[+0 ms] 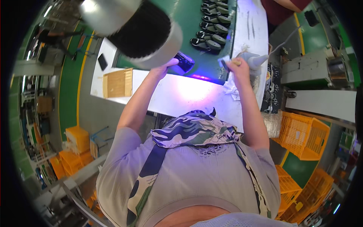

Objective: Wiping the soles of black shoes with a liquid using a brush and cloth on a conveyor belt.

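Note:
My left hand (165,69) is closed on the edge of a dark shoe part (184,62), lit purple, over the near end of a green conveyor belt (166,87). Its exact kind is hard to make out. Gripped in my right hand (240,69) is a small brush (224,62) with a wooden handle, its pale head pointing left over the belt's right edge. Close beside that hand stands a white container (256,62) with a pointed spout. Several black and grey sandals (210,41) lie in a row farther up the belt.
A large metal lamp hood (151,30) hangs at upper left, over the belt. On the white table are a cardboard tray (118,83), a black phone (102,61) and crumpled white cloth or paper (231,90). Orange crates (300,132) stand at right. Another person's arm (289,4) shows at top right.

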`<action>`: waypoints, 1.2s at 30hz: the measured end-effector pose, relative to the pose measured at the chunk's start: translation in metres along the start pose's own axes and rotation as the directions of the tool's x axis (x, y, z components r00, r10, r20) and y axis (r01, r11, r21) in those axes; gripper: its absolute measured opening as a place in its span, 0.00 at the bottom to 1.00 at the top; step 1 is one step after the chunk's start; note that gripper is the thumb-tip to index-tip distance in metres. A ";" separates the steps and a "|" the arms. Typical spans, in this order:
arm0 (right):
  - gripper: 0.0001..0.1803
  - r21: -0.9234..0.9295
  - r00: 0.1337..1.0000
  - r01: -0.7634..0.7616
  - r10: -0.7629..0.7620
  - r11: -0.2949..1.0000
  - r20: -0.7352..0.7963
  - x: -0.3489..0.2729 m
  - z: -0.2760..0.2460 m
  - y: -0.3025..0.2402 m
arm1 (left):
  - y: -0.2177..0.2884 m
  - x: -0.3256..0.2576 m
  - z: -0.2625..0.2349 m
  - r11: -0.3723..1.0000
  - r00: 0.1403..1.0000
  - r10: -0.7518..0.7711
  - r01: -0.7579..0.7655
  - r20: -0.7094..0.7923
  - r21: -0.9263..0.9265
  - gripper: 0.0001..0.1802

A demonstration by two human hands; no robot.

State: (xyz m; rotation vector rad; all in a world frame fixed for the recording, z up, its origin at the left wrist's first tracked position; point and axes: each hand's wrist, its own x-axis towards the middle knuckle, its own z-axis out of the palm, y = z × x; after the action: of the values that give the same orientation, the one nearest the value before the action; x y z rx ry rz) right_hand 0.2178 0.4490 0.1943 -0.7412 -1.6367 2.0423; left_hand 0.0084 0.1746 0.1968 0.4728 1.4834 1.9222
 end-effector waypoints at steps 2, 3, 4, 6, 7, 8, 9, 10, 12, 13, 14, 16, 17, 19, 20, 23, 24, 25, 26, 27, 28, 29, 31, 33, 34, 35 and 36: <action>0.12 0.045 0.999 0.003 -0.005 0.999 0.045 0.018 0.032 -0.014 | 0.045 -0.032 0.022 0.871 0.984 0.175 -0.163 0.017 0.463 0.30; 0.11 0.114 0.988 0.022 -0.039 0.993 0.147 0.029 0.048 -0.017 | 0.047 -0.040 0.020 0.637 0.911 0.397 -0.358 0.107 0.682 0.30; 0.11 0.184 0.965 0.031 -0.077 0.982 0.250 0.035 0.065 -0.021 | 0.043 -0.049 0.008 0.469 0.824 0.545 -0.452 0.154 0.759 0.31; 0.12 0.227 0.946 0.000 -0.074 0.974 0.316 0.035 0.097 -0.037 | 0.077 -0.062 0.022 0.124 0.671 0.624 -0.591 0.400 0.797 0.28; 0.14 0.266 0.926 -0.026 -0.078 0.964 0.370 0.034 0.113 -0.045 | 0.084 -0.067 0.022 0.009 0.599 0.643 -0.628 0.476 0.778 0.27; 0.14 0.265 0.912 -0.013 -0.098 0.964 0.399 0.034 0.125 -0.048 | 0.091 -0.076 0.024 -0.023 0.590 0.637 -0.629 0.497 0.777 0.26; 0.14 0.265 0.905 -0.018 -0.097 0.964 0.415 0.033 0.136 -0.048 | 0.097 -0.082 0.026 -0.028 0.593 0.640 -0.617 0.488 0.786 0.26; 0.14 0.282 0.888 -0.034 -0.100 0.959 0.449 0.034 0.146 -0.048 | 0.101 -0.088 0.027 -0.085 0.574 0.638 -0.609 0.512 0.789 0.26; 0.14 0.305 0.864 -0.025 -0.133 0.952 0.485 0.035 0.160 -0.049 | 0.107 -0.096 0.028 -0.154 0.542 0.636 -0.608 0.549 0.779 0.28; 0.14 0.303 0.859 -0.030 -0.131 0.953 0.495 0.032 0.165 -0.052 | 0.108 -0.099 0.029 -0.156 0.545 0.639 -0.599 0.543 0.785 0.28; 0.14 0.313 0.853 -0.028 -0.141 0.950 0.502 0.029 0.168 -0.056 | 0.110 -0.102 0.030 -0.158 0.544 0.640 -0.598 0.543 0.785 0.27; 0.14 0.321 0.847 -0.027 -0.150 0.947 0.511 0.025 0.173 -0.063 | 0.112 -0.104 0.032 -0.160 0.543 0.641 -0.596 0.542 0.787 0.27; 0.14 0.299 0.839 -0.011 -0.154 0.954 0.522 0.022 0.174 -0.066 | 0.113 -0.104 0.033 -0.169 0.536 0.642 -0.599 0.549 0.783 0.27; 0.13 0.276 0.832 0.007 -0.158 0.961 0.531 0.021 0.173 -0.066 | 0.114 -0.104 0.036 -0.177 0.528 0.641 -0.604 0.557 0.777 0.27; 0.12 0.293 0.822 -0.012 -0.157 0.956 0.547 0.022 0.172 -0.064 | 0.115 -0.103 0.037 -0.181 0.523 0.640 -0.610 0.563 0.772 0.27; 0.12 0.312 0.811 -0.026 -0.162 0.950 0.562 0.015 0.166 -0.068 | 0.113 -0.099 0.040 -0.191 0.513 0.641 -0.614 0.571 0.766 0.28; 0.12 0.316 0.809 -0.022 -0.169 0.949 0.563 0.012 0.164 -0.070 | 0.112 -0.098 0.041 -0.198 0.508 0.644 -0.611 0.572 0.766 0.28; 0.12 0.318 0.813 -0.020 -0.170 0.948 0.557 0.012 0.161 -0.068 | 0.110 -0.095 0.043 -0.197 0.506 0.642 -0.617 0.576 0.762 0.28; 0.12 0.322 0.788 -0.060 -0.153 0.945 0.596 0.011 0.158 -0.066 | 0.109 -0.092 0.045 -0.188 0.507 0.650 -0.615 0.566 0.766 0.28; 0.12 0.324 0.761 -0.099 -0.138 0.941 0.634 0.011 0.155 -0.064 | 0.108 -0.090 0.046 -0.178 0.507 0.659 -0.613 0.556 0.770 0.28; 0.12 0.326 0.764 -0.098 -0.139 0.940 0.630 0.010 0.153 -0.063 | 0.106 -0.087 0.046 -0.177 0.507 0.656 -0.617 0.559 0.767 0.28; 0.12 0.323 0.755 -0.121 -0.125 0.938 0.644 0.009 0.149 -0.062 | 0.103 -0.085 0.046 -0.175 0.516 0.661 -0.599 0.544 0.781 0.27; 0.12 0.322 0.747 -0.143 -0.111 0.936 0.655 0.005 0.144 -0.064 | 0.098 -0.079 0.044 -0.173 0.526 0.664 -0.584 0.532 0.793 0.27; 0.12 0.288 0.756 -0.162 -0.069 0.944 0.651 0.001 0.138 -0.071 | 0.094 -0.074 0.040 -0.184 0.555 0.648 -0.550 0.521 0.814 0.27; 0.12 0.290 0.759 -0.161 -0.069 0.943 0.648 0.000 0.136 -0.074 | 0.092 -0.072 0.040 -0.184 0.555 0.646 -0.554 0.524 0.812 0.27; 0.12 0.289 0.759 -0.142 -0.083 0.947 0.646 0.001 0.133 -0.075 | 0.090 -0.070 0.039 -0.163 0.585 0.633 -0.538 0.506 0.827 0.27; 0.12 0.289 0.758 -0.123 -0.098 0.949 0.645 0.001 0.130 -0.078 | 0.088 -0.069 0.038 -0.144 0.615 0.620 -0.521 0.487 0.841 0.27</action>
State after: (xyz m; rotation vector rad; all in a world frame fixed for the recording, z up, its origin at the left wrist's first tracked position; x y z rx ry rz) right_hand 0.1338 0.3685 0.2916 0.1179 -1.5387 2.6765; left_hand 0.0582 0.1419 0.2989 2.0129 2.8306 1.0467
